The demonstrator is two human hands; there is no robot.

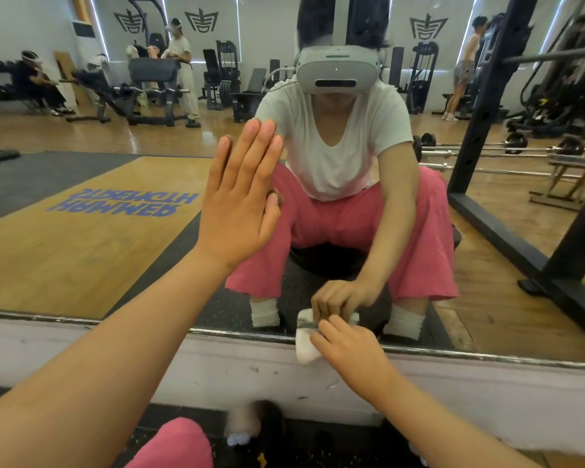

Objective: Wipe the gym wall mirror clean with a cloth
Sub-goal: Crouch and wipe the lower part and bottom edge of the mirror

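We're mid-wipe: right hand grips cloth on mirror bottom edge, lower centre frame. Left hand flat, fingers straight, bracing glass. Next probably sweep sideways along edge.

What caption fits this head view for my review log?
Left hand flat against the mirror while right hand holds a white cloth at its bottom edge.

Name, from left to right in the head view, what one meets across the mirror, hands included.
Blue floor lettering in the reflection → left hand flat on the mirror → white cloth at its lower edge → right hand gripping it → black rack post.
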